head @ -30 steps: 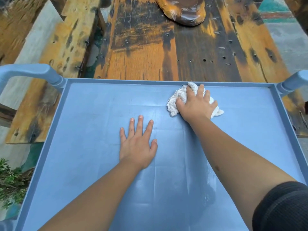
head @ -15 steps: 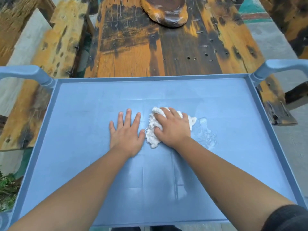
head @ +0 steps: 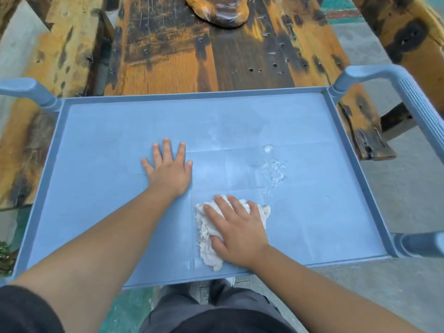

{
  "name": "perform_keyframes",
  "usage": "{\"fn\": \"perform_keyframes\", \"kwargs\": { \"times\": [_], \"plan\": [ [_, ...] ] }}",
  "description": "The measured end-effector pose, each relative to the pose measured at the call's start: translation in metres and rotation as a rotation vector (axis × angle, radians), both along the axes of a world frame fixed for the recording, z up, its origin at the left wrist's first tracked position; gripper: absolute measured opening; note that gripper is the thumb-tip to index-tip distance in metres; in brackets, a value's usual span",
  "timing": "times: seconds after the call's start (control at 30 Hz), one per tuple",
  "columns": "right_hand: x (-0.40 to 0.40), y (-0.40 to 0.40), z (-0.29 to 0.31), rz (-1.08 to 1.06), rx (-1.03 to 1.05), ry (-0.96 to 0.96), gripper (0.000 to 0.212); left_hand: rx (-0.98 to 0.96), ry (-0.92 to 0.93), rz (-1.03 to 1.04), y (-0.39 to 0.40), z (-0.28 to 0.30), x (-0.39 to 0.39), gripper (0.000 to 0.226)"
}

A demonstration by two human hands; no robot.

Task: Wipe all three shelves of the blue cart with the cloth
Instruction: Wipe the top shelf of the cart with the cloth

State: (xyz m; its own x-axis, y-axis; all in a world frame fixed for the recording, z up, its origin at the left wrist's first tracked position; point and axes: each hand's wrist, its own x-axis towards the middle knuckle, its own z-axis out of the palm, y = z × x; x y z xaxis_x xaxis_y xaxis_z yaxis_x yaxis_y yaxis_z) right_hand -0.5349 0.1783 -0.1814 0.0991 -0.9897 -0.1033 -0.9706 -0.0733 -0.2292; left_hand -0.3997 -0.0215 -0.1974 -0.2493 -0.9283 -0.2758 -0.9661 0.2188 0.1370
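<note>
white cloth (head: 209,239) partly under right hand (head: 236,233)

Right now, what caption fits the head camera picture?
Right hand presses white cloth on blue cart's top shelf; left hand lies flat.

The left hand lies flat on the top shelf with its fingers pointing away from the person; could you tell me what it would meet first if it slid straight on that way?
The left hand would cross bare shelf and probably meet the far raised rim first; nothing shows between.
</note>
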Motion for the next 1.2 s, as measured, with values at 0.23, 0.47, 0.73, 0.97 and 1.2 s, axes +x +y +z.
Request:
{"fn": "perform_keyframes", "kwargs": {
  "times": [0.23,0.47,0.73,0.97,1.2],
  "plan": [
    [-0.005,0.024,0.002,-0.014,-0.009,-0.01,0.062,-0.082,0.061,-0.197,0.062,-0.014,-0.018,0.064],
    [-0.026,0.036,0.0,-0.102,-0.038,-0.019,0.064,-0.102,0.041,-0.199,0.059,-0.017,-0.016,0.066],
    [-0.062,0.045,0.0,-0.355,0.044,0.047,0.074,-0.059,0.004,-0.191,0.057,-0.012,-0.024,0.069],
    [-0.06,0.032,-0.005,-0.463,0.116,0.087,0.087,-0.049,-0.006,-0.216,0.054,-0.009,-0.029,0.072],
    [-0.08,-0.019,-0.009,-0.57,0.098,0.098,0.09,-0.027,-0.025,-0.284,0.047,-0.01,-0.029,0.077]
  ]
}}
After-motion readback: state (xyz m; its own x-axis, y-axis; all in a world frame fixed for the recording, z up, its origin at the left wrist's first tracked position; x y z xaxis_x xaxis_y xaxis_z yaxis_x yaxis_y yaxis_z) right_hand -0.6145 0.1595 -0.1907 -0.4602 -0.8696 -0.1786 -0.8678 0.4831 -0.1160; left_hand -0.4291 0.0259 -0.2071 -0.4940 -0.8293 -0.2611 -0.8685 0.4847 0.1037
